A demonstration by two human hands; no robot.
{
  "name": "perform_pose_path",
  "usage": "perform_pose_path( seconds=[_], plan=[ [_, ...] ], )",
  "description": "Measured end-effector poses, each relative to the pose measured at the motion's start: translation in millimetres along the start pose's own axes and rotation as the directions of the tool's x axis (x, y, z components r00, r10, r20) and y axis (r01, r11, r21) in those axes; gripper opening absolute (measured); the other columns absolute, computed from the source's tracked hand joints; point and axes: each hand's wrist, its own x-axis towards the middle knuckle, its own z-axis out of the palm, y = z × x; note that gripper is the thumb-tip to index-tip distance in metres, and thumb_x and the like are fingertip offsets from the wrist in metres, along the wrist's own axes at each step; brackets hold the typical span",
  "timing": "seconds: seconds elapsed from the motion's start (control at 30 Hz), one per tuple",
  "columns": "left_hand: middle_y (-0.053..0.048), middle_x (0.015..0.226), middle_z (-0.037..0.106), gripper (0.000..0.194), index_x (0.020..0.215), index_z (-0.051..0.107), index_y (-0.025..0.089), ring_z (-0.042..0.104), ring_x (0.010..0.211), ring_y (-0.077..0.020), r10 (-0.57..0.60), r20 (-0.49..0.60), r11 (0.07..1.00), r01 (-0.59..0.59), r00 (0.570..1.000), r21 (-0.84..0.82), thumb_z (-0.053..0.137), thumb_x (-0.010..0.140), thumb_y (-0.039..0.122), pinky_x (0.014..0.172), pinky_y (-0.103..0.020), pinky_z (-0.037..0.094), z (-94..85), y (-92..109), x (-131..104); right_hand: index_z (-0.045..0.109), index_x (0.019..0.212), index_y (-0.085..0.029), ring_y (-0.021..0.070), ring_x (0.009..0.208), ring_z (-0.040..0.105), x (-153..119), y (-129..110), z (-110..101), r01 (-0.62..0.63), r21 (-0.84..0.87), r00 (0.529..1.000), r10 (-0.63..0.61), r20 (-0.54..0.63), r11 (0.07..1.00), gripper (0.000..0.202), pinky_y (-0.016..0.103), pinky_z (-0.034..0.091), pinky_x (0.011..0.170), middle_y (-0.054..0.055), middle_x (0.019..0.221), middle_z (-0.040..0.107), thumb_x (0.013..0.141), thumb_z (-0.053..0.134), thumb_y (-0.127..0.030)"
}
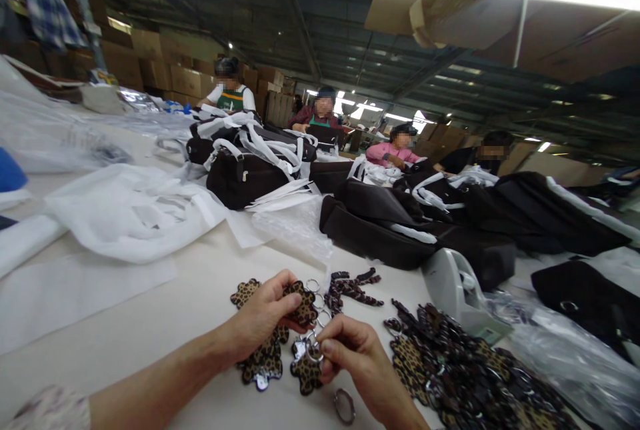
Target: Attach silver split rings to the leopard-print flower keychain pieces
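Observation:
My left hand (263,317) is closed on a leopard-print, flower-shaped charm (304,305), thumb on top. My right hand (356,349) pinches a silver metal ring (313,350) just below and to the right of it. Under the hands, more leopard-print charms (270,357) lie on the pale table, some with a shiny silver spot. Several rings stand close to the held charm, and whether they are joined to it is unclear. One loose ring (344,406) rests near the right wrist. Dark patterned strips (355,289) lie just beyond the hands.
To the right is a large heap of charms and dark straps (465,370), beside a grey tape-dispenser-like object (457,290). Black bags (380,217) with white wrapping line the far side. White packing sheets (135,210) cover the left. Several people work across the table.

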Motion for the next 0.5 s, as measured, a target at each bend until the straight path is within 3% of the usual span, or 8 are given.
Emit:
perform_pose_path(
  seconds=[0.5],
  plan=[
    [-0.002, 0.082, 0.064, 0.033, 0.088, 0.049, 0.017, 0.059, 0.076, -0.0149, 0.020, 0.147, 0.998, -0.012, 0.989, -0.057, 0.067, 0.080, 0.043, 0.072, -0.030, 0.050, -1.8, 1.8, -2.4, 0.067, 0.068, -0.013, 0.0081, 0.042, 0.057, 2.7, 0.1, -2.9, -0.026, 0.099, 1.000, 0.026, 0.000, 0.995, 0.029, 0.020, 0.051, 0.046, -0.002, 0.050, 0.063, 0.067, 0.082, -0.038]
  ],
)
